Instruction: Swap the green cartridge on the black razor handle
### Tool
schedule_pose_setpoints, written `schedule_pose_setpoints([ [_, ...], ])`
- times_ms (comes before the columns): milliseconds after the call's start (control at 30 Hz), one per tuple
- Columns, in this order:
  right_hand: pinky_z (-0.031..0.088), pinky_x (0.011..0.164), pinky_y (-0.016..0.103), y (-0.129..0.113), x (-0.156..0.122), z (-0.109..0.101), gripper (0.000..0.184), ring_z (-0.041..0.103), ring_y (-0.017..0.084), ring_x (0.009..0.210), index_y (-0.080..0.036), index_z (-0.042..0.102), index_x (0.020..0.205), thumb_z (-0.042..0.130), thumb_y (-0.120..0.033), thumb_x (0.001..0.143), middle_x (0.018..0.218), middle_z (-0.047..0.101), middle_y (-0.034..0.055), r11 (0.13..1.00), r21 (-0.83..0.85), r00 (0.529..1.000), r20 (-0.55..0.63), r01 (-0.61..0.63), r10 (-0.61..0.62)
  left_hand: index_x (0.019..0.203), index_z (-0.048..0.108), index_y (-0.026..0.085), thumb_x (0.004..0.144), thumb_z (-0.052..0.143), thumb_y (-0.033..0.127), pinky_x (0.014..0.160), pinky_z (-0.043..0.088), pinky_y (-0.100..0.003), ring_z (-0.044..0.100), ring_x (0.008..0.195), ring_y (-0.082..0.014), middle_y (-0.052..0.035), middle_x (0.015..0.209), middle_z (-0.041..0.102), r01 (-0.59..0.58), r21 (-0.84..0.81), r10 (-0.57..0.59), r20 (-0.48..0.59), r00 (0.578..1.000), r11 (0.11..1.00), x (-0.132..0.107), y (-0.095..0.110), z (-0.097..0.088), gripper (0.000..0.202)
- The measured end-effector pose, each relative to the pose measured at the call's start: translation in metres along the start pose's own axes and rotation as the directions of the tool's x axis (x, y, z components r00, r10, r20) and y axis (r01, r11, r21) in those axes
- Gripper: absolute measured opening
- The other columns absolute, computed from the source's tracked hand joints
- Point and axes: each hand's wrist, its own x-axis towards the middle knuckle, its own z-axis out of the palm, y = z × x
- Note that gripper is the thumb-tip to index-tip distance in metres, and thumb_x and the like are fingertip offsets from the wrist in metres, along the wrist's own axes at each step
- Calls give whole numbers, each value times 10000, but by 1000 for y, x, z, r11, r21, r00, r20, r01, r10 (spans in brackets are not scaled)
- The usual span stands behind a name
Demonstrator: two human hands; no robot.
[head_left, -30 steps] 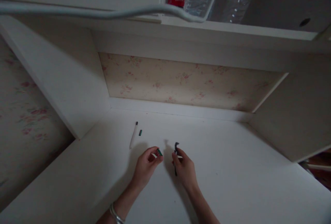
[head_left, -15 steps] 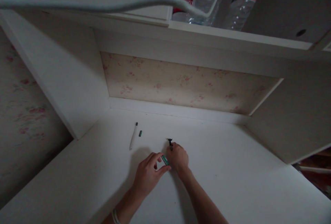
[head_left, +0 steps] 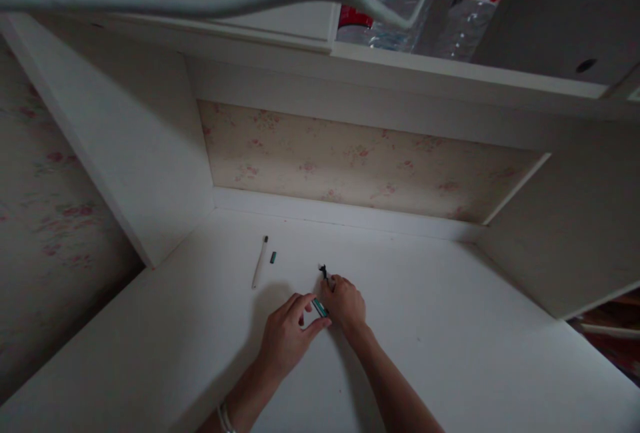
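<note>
My left hand pinches a small green and black razor cartridge between thumb and fingertips, a little above the desk. Close beside it on the right, my right hand is closed around a razor handle; its black forked end sticks out past the fingers toward the back, while the rest is hidden in the grip. To the left of both hands lies a second green and black cartridge. Next to that one is a white toothbrush with a dark bristle head.
The white desk is bounded by a left side panel and a right panel. An overhead shelf holds several plastic bottles. A pale bent tube crosses in front of the cabinet.
The forked end of the razor handle has tipped to the left in my right hand. My left hand keeps its pinch on the cartridge, nearly still. The view has shifted slightly.
</note>
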Motion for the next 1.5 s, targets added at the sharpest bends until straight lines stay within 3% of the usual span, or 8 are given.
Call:
schedule_pose_setpoints([
  [267,430,740,292,6,-6,-3,367,625,218,829,-167,619,1072,415,-415,893,956,671,106,967,250,999,-40,45,-36,1022,631,256,719,690,431,591,401,-247,480,568,-131,-12,782,602,1,27,0,-15,1000,1000,2,-2,0,355],
  [367,437,660,255,11,-18,-5,382,610,172,708,-173,638,1019,380,-430,907,875,671,58,909,410,997,-40,71,-60,1020,634,254,724,686,426,586,398,-248,478,568,-132,-16,786,602,1,34,0,-19,1000,999,1,-1,-1,346],
  [533,366,505,235,20,-44,-12,335,528,156,616,-177,691,767,626,-505,748,755,620,30,443,896,993,60,-10,-98,1041,641,267,717,692,429,589,394,-256,488,576,-142,-20,796,614,17,-5,-17,20,1000,1000,-1,1,1,365],
  [600,341,482,228,21,-51,-15,299,499,144,597,-185,691,723,658,-482,728,742,592,22,383,923,984,99,-36,-147,1049,645,273,713,695,429,588,392,-259,490,578,-145,-27,815,623,19,-39,-17,38,999,999,-2,1,2,373],
  [867,306,484,221,21,-54,-14,210,417,111,570,-181,672,663,613,-342,784,728,488,-2,410,912,962,109,3,-249,1099,626,265,743,669,424,620,414,-267,539,641,-169,-48,863,640,-59,56,53,107,993,997,-3,0,2,392],
  [1167,292,480,223,24,-53,-27,141,386,106,557,-173,626,648,570,-214,770,718,438,-14,380,924,943,151,-29,-296,1258,516,288,849,553,355,724,459,-272,580,818,-187,-64,1057,610,-54,-27,60,273,960,998,-2,6,2,417],
  [1300,283,485,230,24,-55,-30,161,387,107,565,-171,612,628,561,-204,778,714,430,-16,368,929,932,156,-27,-328,1228,542,275,913,438,281,828,446,-285,573,950,-198,-66,1066,611,-74,-30,79,286,955,997,-2,6,3,333],
  [1500,270,488,238,28,-52,-25,158,385,104,556,-165,612,632,579,-218,777,685,427,-22,352,935,928,173,-49,-329,1080,597,223,920,426,223,801,448,-266,576,896,-173,-52,968,624,-130,-3,126,275,953,992,0,6,2,235],
])
